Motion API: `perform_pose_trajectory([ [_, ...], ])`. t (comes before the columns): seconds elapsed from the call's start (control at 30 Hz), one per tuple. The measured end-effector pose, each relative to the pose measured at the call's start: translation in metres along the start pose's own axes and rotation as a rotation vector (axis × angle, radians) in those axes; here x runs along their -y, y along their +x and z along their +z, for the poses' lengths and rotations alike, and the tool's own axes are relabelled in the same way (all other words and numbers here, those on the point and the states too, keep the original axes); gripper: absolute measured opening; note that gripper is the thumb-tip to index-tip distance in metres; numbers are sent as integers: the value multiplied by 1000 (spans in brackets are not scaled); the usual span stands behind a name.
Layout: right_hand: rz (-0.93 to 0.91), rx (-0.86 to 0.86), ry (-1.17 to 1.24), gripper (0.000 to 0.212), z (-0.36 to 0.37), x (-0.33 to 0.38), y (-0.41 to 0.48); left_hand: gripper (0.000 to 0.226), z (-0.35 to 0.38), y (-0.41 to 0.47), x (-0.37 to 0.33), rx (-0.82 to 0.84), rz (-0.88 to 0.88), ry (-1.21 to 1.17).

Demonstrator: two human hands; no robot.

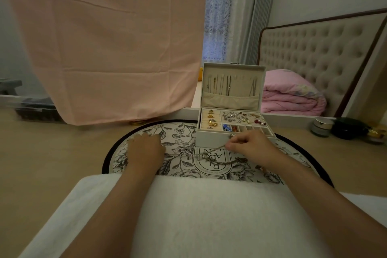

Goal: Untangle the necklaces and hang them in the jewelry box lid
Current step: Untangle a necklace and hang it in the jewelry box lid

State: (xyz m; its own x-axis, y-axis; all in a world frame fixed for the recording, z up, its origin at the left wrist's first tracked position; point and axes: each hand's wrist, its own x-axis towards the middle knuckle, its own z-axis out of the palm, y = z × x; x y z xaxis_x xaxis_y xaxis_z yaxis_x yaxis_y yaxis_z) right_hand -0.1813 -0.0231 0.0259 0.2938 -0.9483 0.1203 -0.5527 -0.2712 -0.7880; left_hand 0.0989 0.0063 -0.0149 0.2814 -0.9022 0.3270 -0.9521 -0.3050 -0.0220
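Past the white towel (199, 205), the left hand (144, 151) lies flat, fingers relaxed, on the round floral mat (180, 132), while the right hand (249, 146) pinches a chain of the tangled necklaces (219, 160) lying mid-mat, just before the open jewelry box (213, 139), whose upright lid (232, 69) holds several hanging chains (226, 86).

Jewelry box (209, 138) blocks mat (178, 132) far side; passage left of it; jars (321, 126) far right.

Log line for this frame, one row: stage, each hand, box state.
stage: untangling | left hand rests on mat | right hand pinches chain above necklace tangle | jewelry box lid open, hung necklaces inside
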Motion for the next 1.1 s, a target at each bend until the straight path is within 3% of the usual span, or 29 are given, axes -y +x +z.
perform_pose_trajectory([
  [0.07,-22,-6,47,6,2,2,0,26,-5,-4,-14,-83,73,-85],
  [0.1,-33,-8,69,7,2,3,0,27,-9,-6,-23,-108,142,-252],
  [0.2,-68,-25,109,7,2,4,1,33,-22,-20,-53,82,313,-829],
  [0.3,-92,-20,182,11,0,4,0,46,-15,-29,-70,240,413,-903],
  [0.4,-84,-35,281,18,-1,4,1,13,-15,-24,-68,226,379,-1020],
  [0.47,-40,-40,268,21,-3,0,3,15,-17,-21,-66,234,329,-1129],
  [0.6,13,71,-16,30,-3,-8,2,18,-21,-23,-63,265,329,-1189],
  [0.7,-38,121,-96,26,1,-6,1,15,-23,-25,-65,260,354,-1210],
  [0.8,-112,89,0,15,9,0,0,16,-25,-28,-65,206,403,-1230],
  [0.93,-133,170,276,36,18,7,-5,19,-26,-30,-66,99,443,-1184],
  [1.03,-130,142,283,39,25,8,-6,20,-27,-31,-67,-15,423,-1187],
  [1.1,-127,69,279,30,28,9,-6,26,-27,-33,-67,-92,425,-1186],
])
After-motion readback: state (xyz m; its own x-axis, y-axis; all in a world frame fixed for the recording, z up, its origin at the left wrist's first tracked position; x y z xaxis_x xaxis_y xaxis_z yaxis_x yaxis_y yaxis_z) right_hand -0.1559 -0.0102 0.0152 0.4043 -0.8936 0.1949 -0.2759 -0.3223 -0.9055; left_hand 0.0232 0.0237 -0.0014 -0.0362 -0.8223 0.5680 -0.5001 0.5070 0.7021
